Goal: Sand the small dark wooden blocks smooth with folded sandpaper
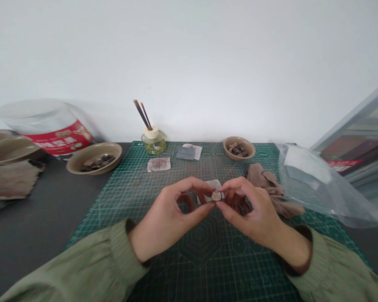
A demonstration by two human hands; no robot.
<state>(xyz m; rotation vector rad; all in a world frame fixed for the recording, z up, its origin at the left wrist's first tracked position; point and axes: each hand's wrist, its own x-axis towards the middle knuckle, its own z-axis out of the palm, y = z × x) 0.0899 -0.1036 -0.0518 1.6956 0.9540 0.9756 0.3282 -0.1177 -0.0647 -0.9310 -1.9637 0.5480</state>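
A small pale brown piece (pixel 216 196) is pinched between the fingertips of both hands above the green cutting mat (pixel 122 205). My left hand (pixel 173 212) grips its left side with thumb and forefinger. On the right side, my right hand (pixel 255 207) holds it the same way. A whitish sheet (pixel 213 183) lies on the mat just behind the fingers, partly hidden by them. Farther back are a grey sheet (pixel 185 152) over a white one and a stained pale piece (pixel 159 164). To the right of my right hand lies a crumpled brown cloth (pixel 266 180).
Bowls of small dark pieces stand at back right (pixel 253 150) and left (pixel 72 165). A reed diffuser (pixel 154 142) is at the mat's back edge. A large jar (pixel 59 134) stands left; a clear plastic bag (pixel 321 188) lies right. Brown sheets (pixel 11 180) sit far left.
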